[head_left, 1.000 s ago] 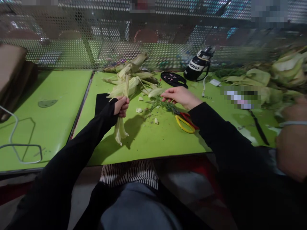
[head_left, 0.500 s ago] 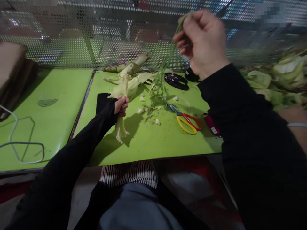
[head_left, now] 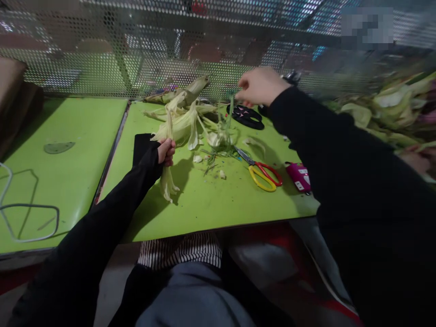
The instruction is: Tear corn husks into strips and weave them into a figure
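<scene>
My left hand [head_left: 166,151] is closed around a bundle of pale corn husks [head_left: 177,127] that fans out above the fist and hangs below it over the green table [head_left: 211,200]. My right hand [head_left: 259,85] is raised near the mesh screen, pinching a thin green stem [head_left: 230,109] that dangles down to the table. Loose husk bits and green scraps [head_left: 213,156] lie between the two hands.
Red-and-yellow scissors [head_left: 262,172] and a pink device [head_left: 299,176] lie right of the scraps. A black openwork piece [head_left: 245,116] sits near the perforated metal screen [head_left: 136,59]. A heap of green husks [head_left: 391,113] fills the right. A second green table [head_left: 61,159] with a wire loop [head_left: 27,209] stands left.
My right hand first lifted a green stem high off the table, then came down and moved back toward the screen. The left hand stayed shut on the husks.
</scene>
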{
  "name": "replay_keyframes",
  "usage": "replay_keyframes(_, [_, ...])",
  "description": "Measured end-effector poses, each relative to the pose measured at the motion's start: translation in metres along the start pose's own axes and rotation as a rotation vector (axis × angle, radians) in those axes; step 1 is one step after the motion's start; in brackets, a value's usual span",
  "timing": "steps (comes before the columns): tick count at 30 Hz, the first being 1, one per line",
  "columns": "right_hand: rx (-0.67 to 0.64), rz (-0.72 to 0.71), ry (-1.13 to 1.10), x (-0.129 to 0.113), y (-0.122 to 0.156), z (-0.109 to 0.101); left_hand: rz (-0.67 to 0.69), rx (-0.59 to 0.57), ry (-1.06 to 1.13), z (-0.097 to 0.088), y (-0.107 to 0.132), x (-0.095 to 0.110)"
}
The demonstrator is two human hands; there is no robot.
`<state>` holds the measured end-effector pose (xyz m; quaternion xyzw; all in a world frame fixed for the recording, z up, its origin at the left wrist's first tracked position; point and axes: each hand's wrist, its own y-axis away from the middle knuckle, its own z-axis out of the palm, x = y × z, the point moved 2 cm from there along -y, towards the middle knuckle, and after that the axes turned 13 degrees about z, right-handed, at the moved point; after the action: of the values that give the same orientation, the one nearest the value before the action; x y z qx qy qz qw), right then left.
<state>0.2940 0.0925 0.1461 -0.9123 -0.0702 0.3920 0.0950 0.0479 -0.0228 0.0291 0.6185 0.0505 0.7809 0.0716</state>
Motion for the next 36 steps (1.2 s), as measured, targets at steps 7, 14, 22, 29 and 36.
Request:
replay_keyframes(7, [-0.390,0.386,0.900,0.089,0.104,0.037,0.042,-0.070,0.042,-0.001,-0.004,-0.013])
replay_keyframes(14, [-0.498,0.363,0.869,0.084,0.112,0.024,-0.031,-0.055,-0.031,0.007,0.005,-0.007])
replay_keyframes(22, [-0.389,0.465,0.816,0.096,0.125,0.036,-0.017,-0.057,-0.045,0.009,0.009,-0.005])
replay_keyframes(29, [-0.405,0.496,0.116,0.056,0.113,-0.004,0.006,-0.106,0.011,0.007,0.008,-0.011])
replay_keyframes(36, [-0.354,0.309,-0.590,-0.001,0.105,-0.003,0.027,-0.173,0.112,0.009,0.010,-0.013])
